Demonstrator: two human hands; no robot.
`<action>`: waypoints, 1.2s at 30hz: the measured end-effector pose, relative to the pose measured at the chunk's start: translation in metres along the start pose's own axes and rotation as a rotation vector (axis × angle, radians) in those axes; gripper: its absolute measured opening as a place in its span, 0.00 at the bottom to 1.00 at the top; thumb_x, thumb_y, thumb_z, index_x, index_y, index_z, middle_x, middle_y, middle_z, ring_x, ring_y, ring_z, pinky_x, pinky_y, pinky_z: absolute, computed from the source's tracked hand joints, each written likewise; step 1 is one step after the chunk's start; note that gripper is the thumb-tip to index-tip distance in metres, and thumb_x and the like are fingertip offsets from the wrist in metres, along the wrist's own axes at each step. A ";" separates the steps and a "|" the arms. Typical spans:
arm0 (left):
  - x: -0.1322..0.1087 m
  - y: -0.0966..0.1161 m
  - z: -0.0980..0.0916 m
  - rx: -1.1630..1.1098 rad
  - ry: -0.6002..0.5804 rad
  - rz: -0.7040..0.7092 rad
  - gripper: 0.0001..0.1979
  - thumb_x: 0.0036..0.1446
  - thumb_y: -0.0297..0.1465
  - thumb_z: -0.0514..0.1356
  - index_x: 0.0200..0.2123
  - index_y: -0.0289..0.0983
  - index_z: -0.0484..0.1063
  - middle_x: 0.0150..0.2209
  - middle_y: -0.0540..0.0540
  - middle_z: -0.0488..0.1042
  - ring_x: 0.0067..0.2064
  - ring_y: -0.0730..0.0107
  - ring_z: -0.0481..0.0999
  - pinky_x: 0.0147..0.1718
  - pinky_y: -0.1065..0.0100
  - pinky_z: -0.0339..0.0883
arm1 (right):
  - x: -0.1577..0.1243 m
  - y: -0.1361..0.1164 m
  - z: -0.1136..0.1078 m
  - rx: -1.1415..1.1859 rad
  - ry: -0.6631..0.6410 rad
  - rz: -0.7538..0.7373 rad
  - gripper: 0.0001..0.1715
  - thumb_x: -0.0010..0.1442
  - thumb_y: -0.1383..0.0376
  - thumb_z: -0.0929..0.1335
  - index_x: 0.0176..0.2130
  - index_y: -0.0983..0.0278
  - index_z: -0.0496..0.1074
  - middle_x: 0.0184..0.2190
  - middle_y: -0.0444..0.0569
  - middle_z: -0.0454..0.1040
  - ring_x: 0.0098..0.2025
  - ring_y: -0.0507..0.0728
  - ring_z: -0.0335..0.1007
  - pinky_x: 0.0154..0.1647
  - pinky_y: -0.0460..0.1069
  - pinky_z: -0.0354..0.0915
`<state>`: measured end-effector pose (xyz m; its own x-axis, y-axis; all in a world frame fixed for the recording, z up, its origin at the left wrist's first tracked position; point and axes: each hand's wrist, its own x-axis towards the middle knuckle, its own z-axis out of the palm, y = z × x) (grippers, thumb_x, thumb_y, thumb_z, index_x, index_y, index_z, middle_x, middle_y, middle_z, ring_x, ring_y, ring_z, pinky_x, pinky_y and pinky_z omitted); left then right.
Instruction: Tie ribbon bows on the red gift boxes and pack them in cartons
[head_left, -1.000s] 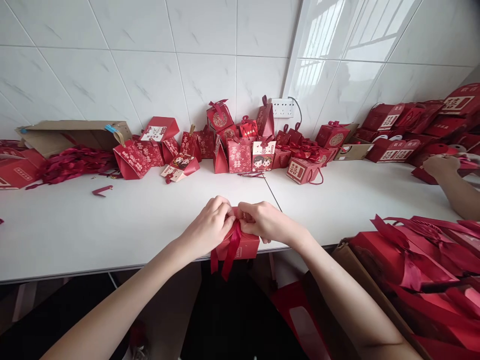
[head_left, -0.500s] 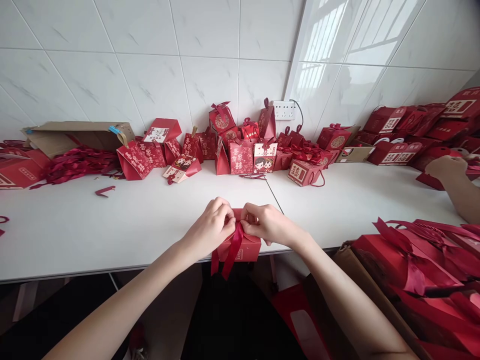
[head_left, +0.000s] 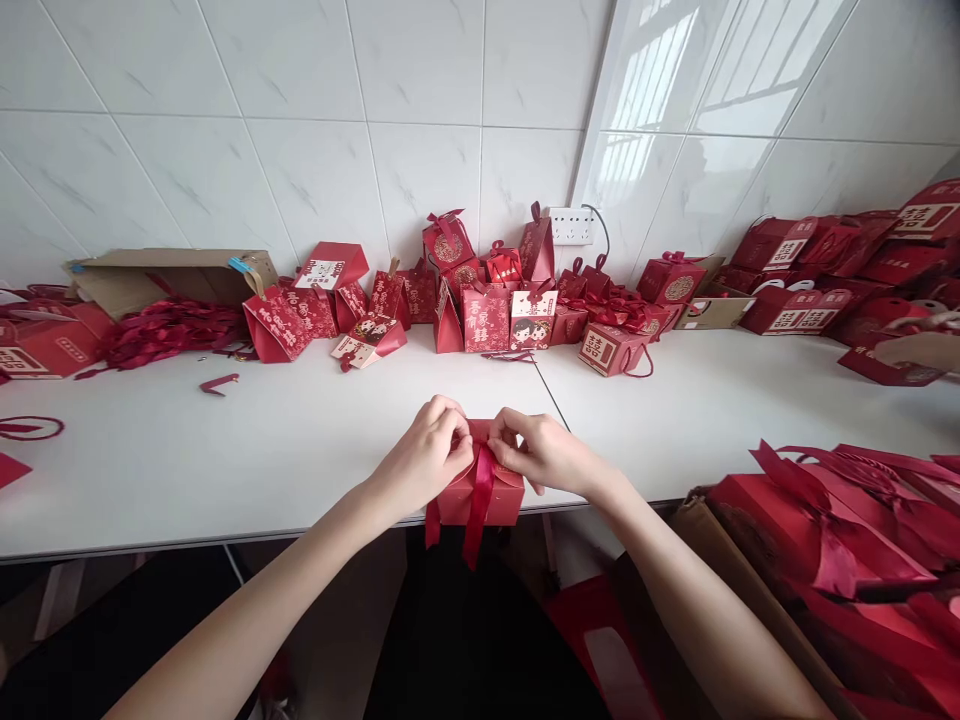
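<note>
A red gift box [head_left: 504, 500] sits at the front edge of the white table, its front face towards me. Across its top runs a shiny red ribbon [head_left: 480, 495], with tails hanging down over the front. My left hand [head_left: 435, 445] pinches the ribbon at the left of its knot, fingers curled. On the other side my right hand [head_left: 536, 450] pinches the ribbon too, thumb against forefinger. Both hands rest close to the box top. The fingers partly hide the knot and loops.
Red boxes [head_left: 486, 318] line the wall behind, with a heap of ribbons [head_left: 176, 330] at left. A carton [head_left: 739, 570] of ribboned boxes stands at my right. Another person's hand [head_left: 919, 350] is at the far right. A power strip [head_left: 571, 226] is on the wall.
My hands keep their pinch on the ribbon and have barely moved. The front ribbon tail hangs straighter. At far right the other person's hand has shifted lower; a red cord and box corner show more at left.
</note>
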<state>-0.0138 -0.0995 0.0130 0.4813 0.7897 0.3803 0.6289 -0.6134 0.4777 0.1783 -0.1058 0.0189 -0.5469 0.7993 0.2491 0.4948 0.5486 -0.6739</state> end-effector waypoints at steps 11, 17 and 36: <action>-0.001 -0.003 -0.002 -0.016 -0.035 -0.015 0.05 0.58 0.28 0.48 0.29 0.39 0.58 0.45 0.41 0.64 0.43 0.63 0.71 0.41 0.59 0.68 | -0.001 0.004 0.004 0.142 0.012 0.065 0.08 0.64 0.63 0.60 0.33 0.62 0.61 0.21 0.36 0.65 0.11 0.45 0.63 0.18 0.42 0.59; 0.000 -0.005 -0.002 0.008 -0.059 0.023 0.03 0.57 0.31 0.52 0.33 0.39 0.62 0.49 0.42 0.65 0.52 0.58 0.67 0.50 0.54 0.64 | 0.001 0.004 0.005 0.199 0.031 0.088 0.09 0.64 0.61 0.61 0.33 0.62 0.63 0.22 0.36 0.65 0.11 0.44 0.61 0.15 0.41 0.56; 0.002 -0.007 -0.007 0.012 -0.072 0.023 0.03 0.56 0.30 0.52 0.29 0.39 0.62 0.49 0.43 0.65 0.52 0.58 0.68 0.49 0.56 0.66 | 0.009 0.003 0.000 0.444 -0.076 0.156 0.13 0.63 0.57 0.61 0.33 0.63 0.62 0.17 0.34 0.62 0.10 0.43 0.55 0.11 0.40 0.50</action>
<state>-0.0211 -0.0935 0.0159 0.5380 0.7746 0.3325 0.6246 -0.6312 0.4598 0.1750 -0.0971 0.0188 -0.5452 0.8344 0.0809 0.2477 0.2525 -0.9353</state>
